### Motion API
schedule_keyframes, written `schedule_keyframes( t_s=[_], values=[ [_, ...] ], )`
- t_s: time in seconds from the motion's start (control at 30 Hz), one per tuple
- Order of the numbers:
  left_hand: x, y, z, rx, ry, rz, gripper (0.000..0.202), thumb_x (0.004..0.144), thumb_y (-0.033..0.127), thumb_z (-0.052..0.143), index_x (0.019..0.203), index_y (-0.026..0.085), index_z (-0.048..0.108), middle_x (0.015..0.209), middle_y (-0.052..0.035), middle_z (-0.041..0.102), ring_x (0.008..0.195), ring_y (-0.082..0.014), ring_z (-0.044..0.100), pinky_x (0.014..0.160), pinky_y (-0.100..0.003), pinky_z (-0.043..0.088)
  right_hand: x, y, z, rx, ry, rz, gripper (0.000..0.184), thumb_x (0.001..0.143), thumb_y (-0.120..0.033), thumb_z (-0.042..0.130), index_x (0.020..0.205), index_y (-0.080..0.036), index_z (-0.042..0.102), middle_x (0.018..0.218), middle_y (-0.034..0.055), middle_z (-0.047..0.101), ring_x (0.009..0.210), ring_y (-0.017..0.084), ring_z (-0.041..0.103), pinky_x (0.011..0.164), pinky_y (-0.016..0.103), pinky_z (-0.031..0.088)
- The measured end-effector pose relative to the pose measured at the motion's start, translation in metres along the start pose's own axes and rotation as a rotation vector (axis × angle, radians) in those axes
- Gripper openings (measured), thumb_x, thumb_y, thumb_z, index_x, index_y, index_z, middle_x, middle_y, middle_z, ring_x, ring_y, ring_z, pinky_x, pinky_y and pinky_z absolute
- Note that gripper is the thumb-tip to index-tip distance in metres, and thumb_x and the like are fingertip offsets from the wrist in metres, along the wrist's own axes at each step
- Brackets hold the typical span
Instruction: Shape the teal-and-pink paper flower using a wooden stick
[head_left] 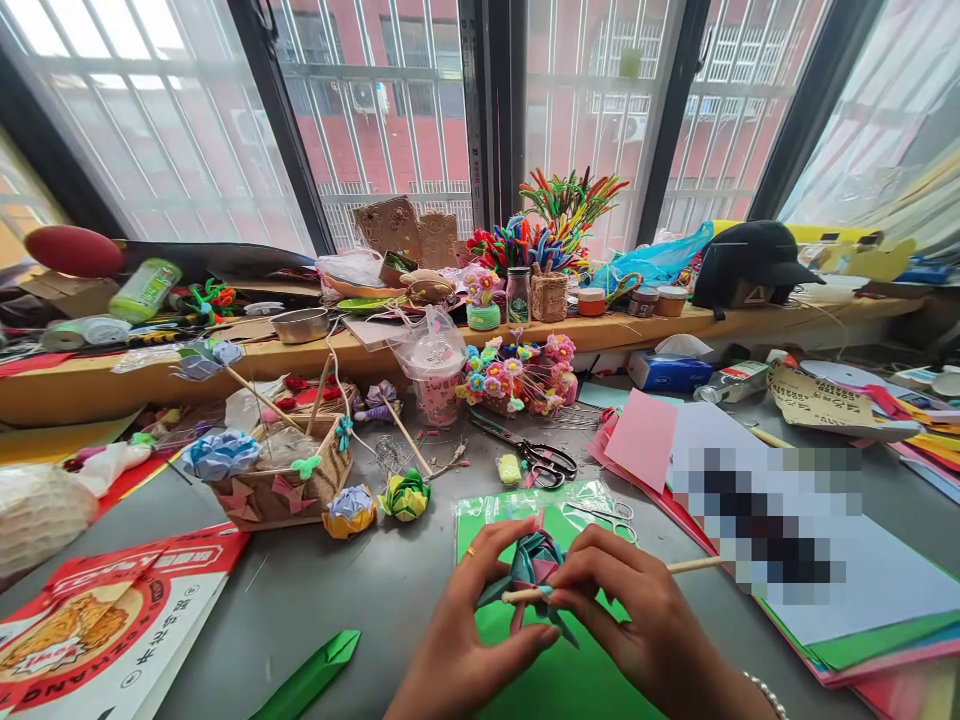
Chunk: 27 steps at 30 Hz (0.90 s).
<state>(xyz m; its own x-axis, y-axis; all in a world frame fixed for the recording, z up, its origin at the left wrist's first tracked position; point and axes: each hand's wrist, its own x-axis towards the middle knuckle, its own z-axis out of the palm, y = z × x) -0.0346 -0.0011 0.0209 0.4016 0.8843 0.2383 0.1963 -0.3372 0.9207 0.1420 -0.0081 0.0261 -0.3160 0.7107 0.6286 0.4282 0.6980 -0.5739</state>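
My left hand (480,620), a ring on one finger, is closed around a folded paper flower (536,556) in teal and pink. My right hand (630,600) pinches a thin wooden stick (694,566). One end of the stick pokes out in front of the flower, and the other sticks out to the right behind my hand. Whether the stick touches the flower is hidden by my fingers. Both hands are above green paper (562,670) partly in a clear sleeve. Small scissors (611,515) lie just beyond my right hand.
Black-handled scissors (551,462) and finished paper flowers (405,495) lie farther back. A box (277,490) bearing more flowers stands left. Stacked coloured paper (810,580) fills the right, and a folded green strip (311,675) lies front left. A lidded cup (437,385) stands near the ledge.
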Motion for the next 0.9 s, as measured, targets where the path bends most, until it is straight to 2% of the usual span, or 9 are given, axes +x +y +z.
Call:
schedule_keyframes(
  t_s=[0.23, 0.37, 0.53, 0.63, 0.73, 0.8, 0.9],
  values=[
    [-0.001, -0.005, 0.006, -0.117, 0.037, -0.14, 0.043, 0.068, 0.022, 0.065, 0.11, 0.029, 0.054, 0.116, -0.0027, 0.052, 0.082, -0.0156, 0.059, 0.076, -0.029, 0.05, 0.0, 0.0, 0.0, -0.155, 0.039, -0.109, 0.011, 0.085, -0.016, 0.049, 0.08, -0.018, 0.059, 0.068, 0.004, 0.058, 0.057, 0.013, 0.055, 0.051, 0.021, 0.045],
    [-0.001, -0.003, 0.008, -0.183, 0.052, -0.191, 0.04, 0.067, 0.024, 0.065, 0.106, 0.027, 0.055, 0.112, -0.0027, 0.054, 0.079, -0.0152, 0.059, 0.075, -0.029, 0.051, 0.001, 0.0, 0.0, -0.19, 0.033, -0.144, 0.011, 0.086, -0.016, 0.049, 0.081, -0.018, 0.058, 0.068, 0.0039, 0.059, 0.058, 0.013, 0.056, 0.052, 0.021, 0.045],
    [0.001, -0.001, 0.008, -0.276, 0.069, -0.226, 0.04, 0.069, 0.029, 0.064, 0.108, 0.025, 0.055, 0.114, -0.0029, 0.054, 0.081, -0.0151, 0.06, 0.077, -0.028, 0.05, 0.003, 0.004, -0.006, -0.075, 0.036, -0.044, 0.014, 0.089, -0.021, 0.045, 0.086, -0.018, 0.058, 0.074, 0.0043, 0.059, 0.065, 0.014, 0.057, 0.057, 0.022, 0.046],
    [0.002, -0.001, 0.007, -0.275, 0.078, -0.221, 0.042, 0.068, 0.031, 0.065, 0.109, 0.025, 0.055, 0.116, -0.0029, 0.053, 0.082, -0.0152, 0.061, 0.078, -0.028, 0.049, 0.004, 0.005, -0.012, -0.061, 0.076, 0.025, 0.015, 0.087, -0.03, 0.05, 0.088, -0.018, 0.059, 0.072, 0.0033, 0.057, 0.066, 0.015, 0.056, 0.058, 0.023, 0.046],
    [0.002, -0.002, 0.008, -0.254, 0.078, -0.219, 0.044, 0.069, 0.032, 0.064, 0.111, 0.025, 0.053, 0.118, -0.0041, 0.053, 0.084, -0.0165, 0.061, 0.078, -0.029, 0.05, 0.003, 0.005, -0.014, -0.011, 0.005, 0.052, 0.012, 0.082, -0.031, 0.057, 0.083, -0.02, 0.063, 0.071, 0.0018, 0.056, 0.064, 0.014, 0.055, 0.058, 0.022, 0.046],
    [0.002, -0.003, 0.011, -0.232, 0.076, -0.21, 0.044, 0.07, 0.033, 0.063, 0.112, 0.024, 0.052, 0.117, -0.0048, 0.054, 0.086, -0.0179, 0.061, 0.079, -0.03, 0.05, 0.003, 0.006, -0.011, 0.008, -0.061, 0.062, 0.01, 0.083, -0.028, 0.057, 0.083, -0.021, 0.065, 0.071, 0.0014, 0.055, 0.064, 0.012, 0.056, 0.058, 0.021, 0.046],
    [0.002, -0.005, 0.016, -0.194, 0.103, -0.178, 0.044, 0.071, 0.035, 0.062, 0.113, 0.024, 0.052, 0.117, -0.0062, 0.054, 0.087, -0.0193, 0.061, 0.078, -0.032, 0.05, 0.002, 0.007, -0.005, -0.017, -0.088, 0.075, 0.013, 0.083, -0.029, 0.055, 0.085, -0.021, 0.066, 0.072, 0.0021, 0.056, 0.063, 0.013, 0.056, 0.056, 0.021, 0.045]
  ],
)
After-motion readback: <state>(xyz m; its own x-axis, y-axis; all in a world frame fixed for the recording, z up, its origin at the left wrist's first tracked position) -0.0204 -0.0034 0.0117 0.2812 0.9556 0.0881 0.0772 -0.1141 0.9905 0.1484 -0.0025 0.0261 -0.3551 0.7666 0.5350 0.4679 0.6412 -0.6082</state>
